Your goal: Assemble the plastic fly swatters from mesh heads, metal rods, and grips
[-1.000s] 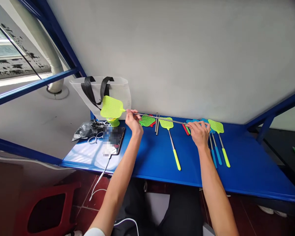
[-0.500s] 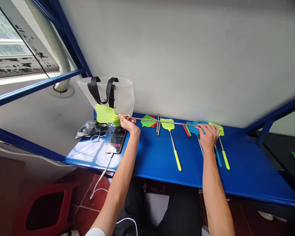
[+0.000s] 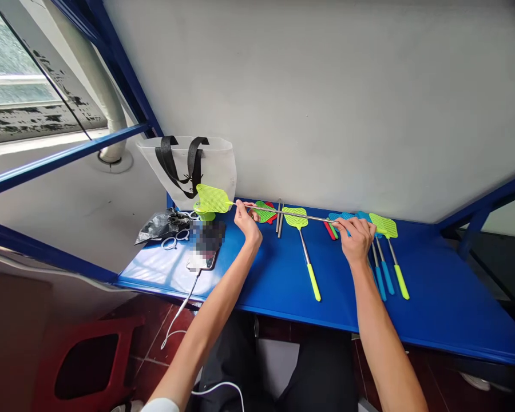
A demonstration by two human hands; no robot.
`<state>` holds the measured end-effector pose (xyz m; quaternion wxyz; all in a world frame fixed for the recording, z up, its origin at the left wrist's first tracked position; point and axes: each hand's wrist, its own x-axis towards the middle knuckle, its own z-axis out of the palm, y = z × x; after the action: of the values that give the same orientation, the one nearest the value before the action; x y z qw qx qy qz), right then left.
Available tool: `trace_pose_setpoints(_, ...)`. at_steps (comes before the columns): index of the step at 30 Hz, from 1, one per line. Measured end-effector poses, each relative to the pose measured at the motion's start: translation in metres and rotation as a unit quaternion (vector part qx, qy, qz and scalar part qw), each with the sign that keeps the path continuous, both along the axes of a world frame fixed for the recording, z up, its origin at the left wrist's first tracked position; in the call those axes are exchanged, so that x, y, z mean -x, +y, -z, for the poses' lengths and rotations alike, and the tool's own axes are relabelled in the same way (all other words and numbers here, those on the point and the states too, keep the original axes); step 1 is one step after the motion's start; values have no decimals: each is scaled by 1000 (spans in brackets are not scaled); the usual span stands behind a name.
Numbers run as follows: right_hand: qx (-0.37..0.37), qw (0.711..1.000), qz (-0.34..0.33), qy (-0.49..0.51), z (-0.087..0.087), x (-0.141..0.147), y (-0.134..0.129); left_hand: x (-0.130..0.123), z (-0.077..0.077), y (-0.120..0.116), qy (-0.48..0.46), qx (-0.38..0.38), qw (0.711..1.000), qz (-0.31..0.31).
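The left hand (image 3: 248, 220) grips the thin metal rod of a raised yellow-green swatter (image 3: 213, 198) just beside its head, and the right hand (image 3: 356, 236) holds the rod's right end. Beneath the rod, on the blue table (image 3: 270, 280), lie another yellow-green swatter (image 3: 312, 281), green and red swatter heads (image 3: 265, 212) and loose metal rods (image 3: 279, 220). Blue swatters (image 3: 387, 276) lie at the right. At the left are a phone (image 3: 209, 243), scissors (image 3: 169, 242) and, at the far side, a white bag (image 3: 217, 163) with black handles.
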<state>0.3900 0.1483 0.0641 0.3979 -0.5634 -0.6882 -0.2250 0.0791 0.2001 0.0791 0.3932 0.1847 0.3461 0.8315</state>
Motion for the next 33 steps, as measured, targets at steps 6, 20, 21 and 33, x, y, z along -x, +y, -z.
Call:
trace_pose_setpoints(6, 3, 1000, -13, -14, -4, 36, -8, -42, 6, -31, 112, 6, 983, 143)
trace_pose_setpoints(20, 64, 990, -118, 39, -3, 85, -15, -79, 13, -47, 184, -36, 915, 358)
trace_pose_setpoints(21, 71, 988, -126, 45, -3, 85, -15, -79, 13, -47, 180, -42, 917, 354)
trace_pose_setpoints(33, 54, 990, -130, 17, 6, 77, -18, -76, 16, -51, 238, -24, 897, 371)
